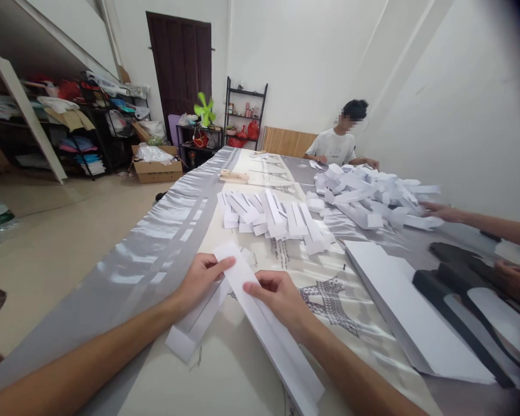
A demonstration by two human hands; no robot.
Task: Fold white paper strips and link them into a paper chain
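Observation:
Pinched between thumb and fingers of my left hand (205,274) is the far end of a long white paper strip (238,280). My right hand (281,294) grips the same strip a little nearer to me, its thumb on top. The strip slants down toward the lower right, where a second white layer shows beneath it. Under my left hand, a shorter folded white paper piece (182,342) lies on the printed tablecloth (208,393). Beyond my hands, several folded paper strips (275,216) lie in an overlapping row.
A stack of white paper (398,306) lies at right, beside a black paper cutter (455,312). Another person's arm (489,219) reaches to a heap of paper strips (368,190). A person in a white shirt (335,144) sits at the far end. A wooden block (234,176) lies beyond the row.

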